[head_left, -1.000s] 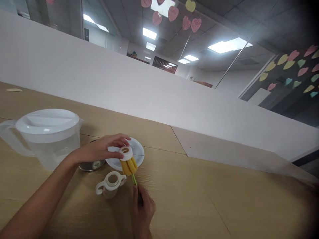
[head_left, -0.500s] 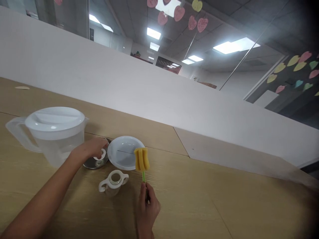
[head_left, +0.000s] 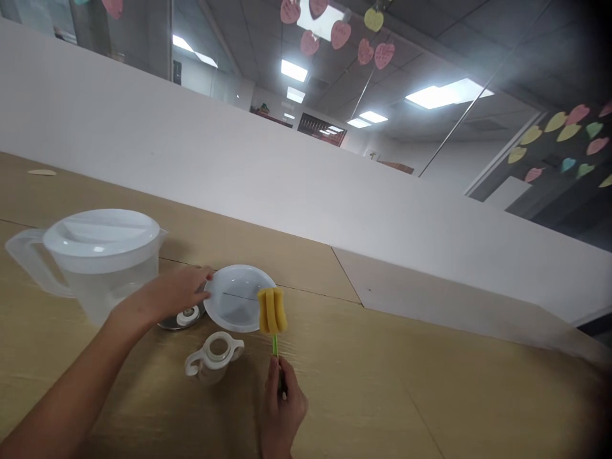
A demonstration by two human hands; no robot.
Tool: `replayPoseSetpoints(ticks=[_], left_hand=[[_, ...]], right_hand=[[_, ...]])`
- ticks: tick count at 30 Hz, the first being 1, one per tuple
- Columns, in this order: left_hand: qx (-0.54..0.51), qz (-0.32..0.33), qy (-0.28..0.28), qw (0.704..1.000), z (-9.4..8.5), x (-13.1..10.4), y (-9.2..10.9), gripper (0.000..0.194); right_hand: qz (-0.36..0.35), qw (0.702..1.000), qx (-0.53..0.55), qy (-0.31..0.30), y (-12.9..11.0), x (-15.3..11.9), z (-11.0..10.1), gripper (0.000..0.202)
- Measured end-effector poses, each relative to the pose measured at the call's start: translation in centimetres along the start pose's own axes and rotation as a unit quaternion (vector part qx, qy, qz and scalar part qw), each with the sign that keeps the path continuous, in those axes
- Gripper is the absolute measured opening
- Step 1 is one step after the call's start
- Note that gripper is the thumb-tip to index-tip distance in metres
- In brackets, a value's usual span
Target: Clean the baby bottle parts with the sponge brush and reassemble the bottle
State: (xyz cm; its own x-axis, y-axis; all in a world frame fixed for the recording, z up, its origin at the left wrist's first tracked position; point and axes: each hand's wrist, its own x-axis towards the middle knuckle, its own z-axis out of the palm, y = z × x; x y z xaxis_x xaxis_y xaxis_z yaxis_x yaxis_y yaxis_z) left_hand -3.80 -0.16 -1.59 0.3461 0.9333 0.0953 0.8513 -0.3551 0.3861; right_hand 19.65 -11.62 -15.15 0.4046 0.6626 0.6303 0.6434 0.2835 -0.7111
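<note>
Fingers of the right hand (head_left: 283, 408): closed in a pinch around the green stem of a yellow sponge bottle brush (head_left: 272, 311), which is held upright, its foam head raised in front of the near rim of a round white plastic plate (head_left: 239, 298).

Fingers of the left hand (head_left: 174, 292): loosely extended and lying close together, palm down, the tips at the left edge of the plate; nothing is seen to be gripped. Whether the plate is actually touched cannot be told.

Beneath the left hand: a round silver metal lid (head_left: 182, 317) lying flat on the light wooden tabletop (head_left: 382, 382), with a small white ring-shaped collar (head_left: 187, 314) resting on it.

Near the brush stem: a small clear bottle with a white two-handled neck (head_left: 213, 356), standing upright and open-topped, just left of the right hand.

Far left: a large translucent plastic pitcher with a white lid (head_left: 95, 258), upright.

Changes noted: one second ago the white collar was held at the sponge head by the left hand; it has since been set down on the metal lid, and the left hand has been released from it. The brush has been kept upright throughout, its position little altered.
</note>
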Motion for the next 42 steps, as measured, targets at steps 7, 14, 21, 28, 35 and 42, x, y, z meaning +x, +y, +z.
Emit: replayPoseSetpoints(ticks=[7,14,21,28,35,42], left_hand=[[0.058,0.107,-0.211,0.97,3.1,-2.3,7.0,0.049],[0.028,0.154,-0.193,0.969,2.8,-2.1,6.7,0.044],[-0.116,0.158,-0.031,0.98,-2.0,-2.0,4.6,0.046],[-0.072,0.141,0.08,0.984,0.7,0.8,4.0,0.057],[-0.006,0.174,0.102,0.979,1.6,1.5,4.4,0.044],[0.097,0.238,0.078,0.963,2.8,1.3,6.4,0.035]], right_hand=[[0.024,0.999,0.016,0.015,-0.4,0.2,-0.2,0.044],[-0.01,1.0,0.009,0.022,-0.3,0.4,-0.1,0.04],[0.01,0.999,0.036,-0.005,1.0,-1.0,0.1,0.038],[-0.041,0.999,0.023,-0.006,0.6,-1.3,0.0,0.036],[-0.116,0.989,0.019,-0.092,0.3,0.0,0.3,0.036],[-0.108,0.984,-0.069,-0.123,-0.6,2.3,-0.8,0.041]])
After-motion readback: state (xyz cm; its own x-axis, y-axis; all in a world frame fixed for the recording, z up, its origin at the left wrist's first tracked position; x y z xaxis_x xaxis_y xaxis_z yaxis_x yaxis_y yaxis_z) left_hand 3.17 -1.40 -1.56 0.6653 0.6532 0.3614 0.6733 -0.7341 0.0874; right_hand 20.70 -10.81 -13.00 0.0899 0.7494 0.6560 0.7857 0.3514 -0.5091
